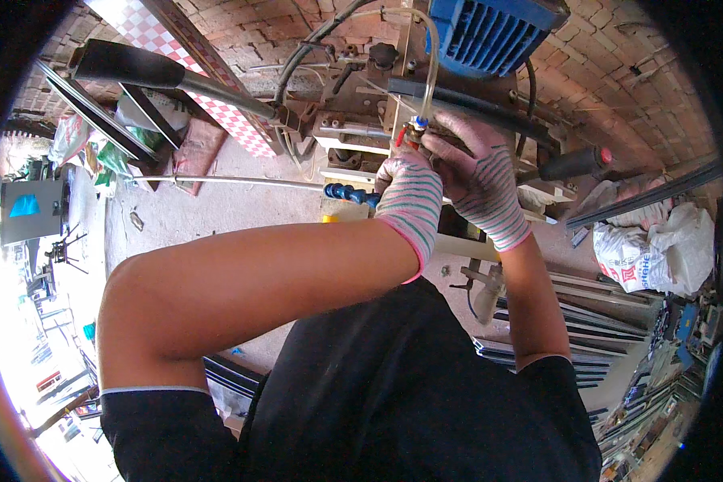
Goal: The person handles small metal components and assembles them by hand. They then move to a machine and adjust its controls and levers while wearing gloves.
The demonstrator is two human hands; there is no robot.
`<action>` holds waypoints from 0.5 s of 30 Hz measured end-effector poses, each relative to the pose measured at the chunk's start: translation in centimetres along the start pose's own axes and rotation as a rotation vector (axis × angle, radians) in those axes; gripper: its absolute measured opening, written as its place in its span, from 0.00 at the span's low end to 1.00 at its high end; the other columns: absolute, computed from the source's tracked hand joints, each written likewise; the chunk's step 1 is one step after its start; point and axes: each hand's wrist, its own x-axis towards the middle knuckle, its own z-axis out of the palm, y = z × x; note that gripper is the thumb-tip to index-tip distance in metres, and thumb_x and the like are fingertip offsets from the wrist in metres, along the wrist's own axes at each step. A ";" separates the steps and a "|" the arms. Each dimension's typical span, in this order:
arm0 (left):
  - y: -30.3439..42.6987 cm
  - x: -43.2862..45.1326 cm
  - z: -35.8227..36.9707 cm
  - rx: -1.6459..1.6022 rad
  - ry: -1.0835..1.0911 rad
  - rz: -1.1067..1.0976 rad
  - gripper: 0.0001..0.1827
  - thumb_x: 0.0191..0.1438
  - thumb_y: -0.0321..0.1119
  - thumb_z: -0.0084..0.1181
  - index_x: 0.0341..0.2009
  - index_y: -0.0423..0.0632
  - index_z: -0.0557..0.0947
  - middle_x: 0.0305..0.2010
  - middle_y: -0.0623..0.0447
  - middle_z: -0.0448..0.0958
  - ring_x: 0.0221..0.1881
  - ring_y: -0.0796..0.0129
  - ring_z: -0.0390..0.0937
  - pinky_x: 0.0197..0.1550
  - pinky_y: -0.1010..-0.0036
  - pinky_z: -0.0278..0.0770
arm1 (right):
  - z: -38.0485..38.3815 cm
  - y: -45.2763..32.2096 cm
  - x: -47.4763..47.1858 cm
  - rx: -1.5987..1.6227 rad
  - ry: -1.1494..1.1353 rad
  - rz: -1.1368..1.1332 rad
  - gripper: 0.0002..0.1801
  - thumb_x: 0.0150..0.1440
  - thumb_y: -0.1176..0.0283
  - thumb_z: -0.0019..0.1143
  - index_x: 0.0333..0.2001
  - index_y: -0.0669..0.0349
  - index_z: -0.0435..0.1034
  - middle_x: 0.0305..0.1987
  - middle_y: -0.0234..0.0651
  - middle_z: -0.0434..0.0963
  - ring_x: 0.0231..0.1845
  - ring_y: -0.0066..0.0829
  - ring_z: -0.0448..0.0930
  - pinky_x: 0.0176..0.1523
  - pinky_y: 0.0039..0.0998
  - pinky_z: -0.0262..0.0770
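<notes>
Both my hands wear striped knit gloves and meet at a small valve fitting on the machine. It has a red lever and a blue collar, with a clear plastic hose rising from it. My left hand is curled about the lower part of the fitting. From the other side, the bent fingers of my right hand grip around it; some fingertips are hidden. A blue segmented coolant hose runs up to my left hand. A black bar passes just above my right hand.
A blue finned motor tops the machine. Lever handles with black grips, one at left and one at right, jut outwards. A thin metal rod extends left. White sacks and metal profiles lie at right. Brick wall stands behind.
</notes>
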 end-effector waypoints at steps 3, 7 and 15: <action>-1.6 -0.4 -1.0 -0.152 -0.051 0.003 0.24 0.62 0.32 0.54 0.60 0.30 0.74 0.47 0.42 0.82 0.38 0.63 0.84 0.33 0.68 0.78 | 0.0 -0.2 0.1 -0.042 -0.164 0.056 0.22 0.53 0.68 0.60 0.55 0.52 0.75 0.61 0.37 0.76 0.58 0.46 0.77 0.60 0.47 0.74; -4.1 -0.9 -1.7 -0.395 -0.129 0.027 0.16 0.61 0.35 0.56 0.50 0.40 0.81 0.48 0.41 0.84 0.41 0.60 0.86 0.36 0.64 0.81 | 0.1 -0.4 -0.3 -0.078 -0.141 0.088 0.21 0.57 0.69 0.55 0.56 0.52 0.75 0.59 0.39 0.76 0.60 0.46 0.75 0.65 0.46 0.69; -9.6 -5.8 0.8 -0.732 0.174 0.240 0.19 0.60 0.51 0.59 0.36 0.47 0.85 0.27 0.47 0.81 0.33 0.50 0.83 0.43 0.56 0.79 | 0.5 -0.2 -0.7 -0.117 -0.138 0.085 0.23 0.56 0.70 0.55 0.57 0.49 0.75 0.61 0.32 0.76 0.63 0.41 0.73 0.63 0.47 0.70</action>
